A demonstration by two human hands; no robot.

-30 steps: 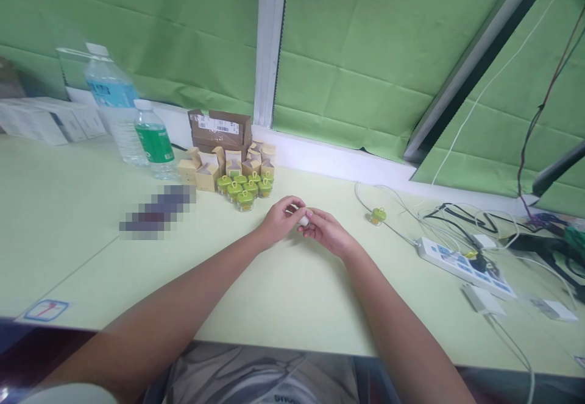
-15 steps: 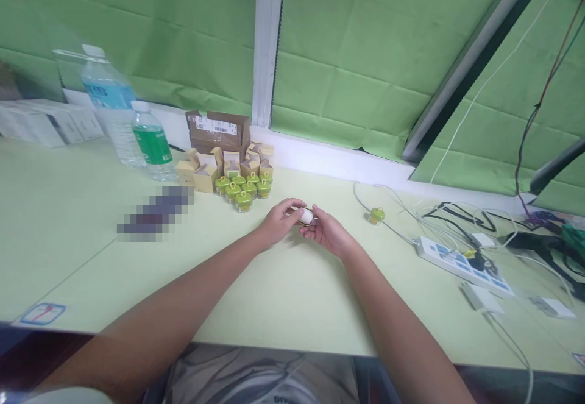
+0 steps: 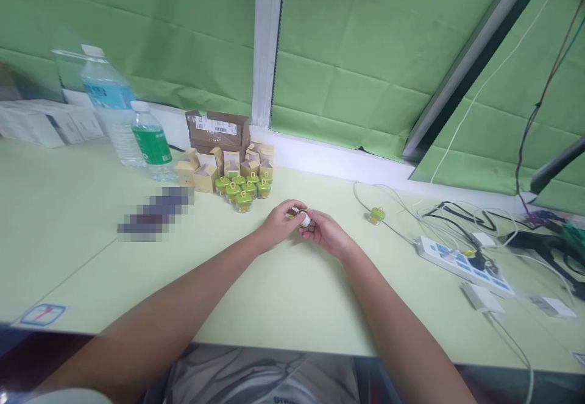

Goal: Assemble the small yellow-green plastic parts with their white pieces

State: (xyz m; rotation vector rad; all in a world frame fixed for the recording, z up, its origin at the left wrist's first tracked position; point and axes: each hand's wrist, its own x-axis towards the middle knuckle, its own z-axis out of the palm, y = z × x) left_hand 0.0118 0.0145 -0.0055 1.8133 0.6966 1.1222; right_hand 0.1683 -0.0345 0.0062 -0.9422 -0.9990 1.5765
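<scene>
Centrally in the head view, the left hand (image 3: 280,222) and right hand (image 3: 329,233) are holding a small white object (image 3: 305,220) between narrowed fingers over the desk (image 3: 292,300), which is stretching toward its near edge; green-lidded containers (image 3: 244,198) are standing farther left.

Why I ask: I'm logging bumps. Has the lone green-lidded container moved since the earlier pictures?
No: the green-lidded container keeps its place left of the power strip, with no visible shift either way.

The small item (image 3: 306,220) shows white, the lids (image 3: 244,198) green, the carton (image 3: 218,141) brown.
</scene>
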